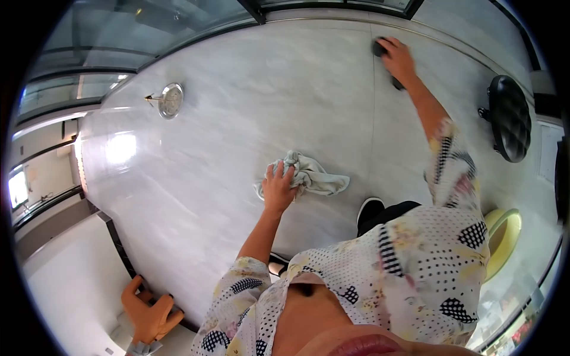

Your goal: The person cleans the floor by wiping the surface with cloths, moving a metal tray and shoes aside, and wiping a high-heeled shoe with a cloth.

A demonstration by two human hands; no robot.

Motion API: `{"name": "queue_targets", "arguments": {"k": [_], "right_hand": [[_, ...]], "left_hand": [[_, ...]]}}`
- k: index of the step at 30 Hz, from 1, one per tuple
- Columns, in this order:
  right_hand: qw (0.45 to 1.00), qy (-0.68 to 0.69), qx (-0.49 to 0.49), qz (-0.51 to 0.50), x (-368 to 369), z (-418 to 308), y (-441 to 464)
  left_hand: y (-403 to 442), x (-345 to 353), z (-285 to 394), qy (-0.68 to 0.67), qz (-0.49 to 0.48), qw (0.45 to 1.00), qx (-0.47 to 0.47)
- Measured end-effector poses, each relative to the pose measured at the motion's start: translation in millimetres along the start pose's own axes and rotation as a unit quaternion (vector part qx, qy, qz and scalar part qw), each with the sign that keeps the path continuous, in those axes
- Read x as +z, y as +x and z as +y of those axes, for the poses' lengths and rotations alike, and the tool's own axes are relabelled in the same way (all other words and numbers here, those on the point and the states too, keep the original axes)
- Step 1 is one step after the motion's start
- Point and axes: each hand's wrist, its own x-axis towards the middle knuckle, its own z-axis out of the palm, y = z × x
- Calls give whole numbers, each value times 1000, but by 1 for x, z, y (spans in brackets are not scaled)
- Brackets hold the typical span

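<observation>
A crumpled pale cloth (314,176) lies on the grey floor, and my left hand (279,187) grips its left part, fingers curled into the folds. Farther off at the upper right, my right hand (398,58) is closed on a small black object (378,47) on the floor. Another dark part of it, or a second dark thing, shows below the hand; I cannot tell which. My right arm is stretched forward, away from the cloth.
A round metal dish on the floor (170,101) stands at the upper left. A black cushioned stool (509,118) and a yellow-green bin (504,240) are at the right. An orange object (148,311) sits lower left. Glass panels line the far edge.
</observation>
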Motion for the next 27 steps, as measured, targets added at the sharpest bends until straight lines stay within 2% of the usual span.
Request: {"name": "queue_targets", "arguments": {"k": [2, 4, 5, 8, 12, 14, 17, 20, 22, 24, 27], "right_hand": [[994, -50, -35, -87, 38, -33, 31], [970, -187, -38, -150, 53, -69, 25], [970, -208, -85, -98, 65, -67, 15], [971, -133, -100, -171, 37, -64, -18], [945, -99, -82, -302, -22, -61, -74], [916, -105, -72, -381, -52, -65, -96], [817, 4, 71, -573, -72, -63, -95], [823, 74, 51, -562, -57, -52, -73], [910, 38, 19, -413, -44, -56, -51], [923, -8, 67, -379, -33, -63, -19], [914, -40, 87, -394, -9, -60, 9]], "left_hand": [[2, 0, 0, -5, 5, 1000, -5], [7, -2, -1, -1, 5, 1000, -8], [8, -2, 1, 4, 2, 1000, -12], [1, -2, 2, 3, 4, 1000, -21], [1, -5, 5, -2, 14, 1000, -25], [-1, -2, 3, -2, 23, 999, -24], [-5, 1, 2, -2, 32, 999, -21], [-4, -1, 3, 4, 34, 999, -12], [-5, 0, 3, 2, 31, 999, -13], [-5, 5, 3, 11, 33, 999, -12], [-3, 2, 3, 6, 18, 1000, -16]]}}
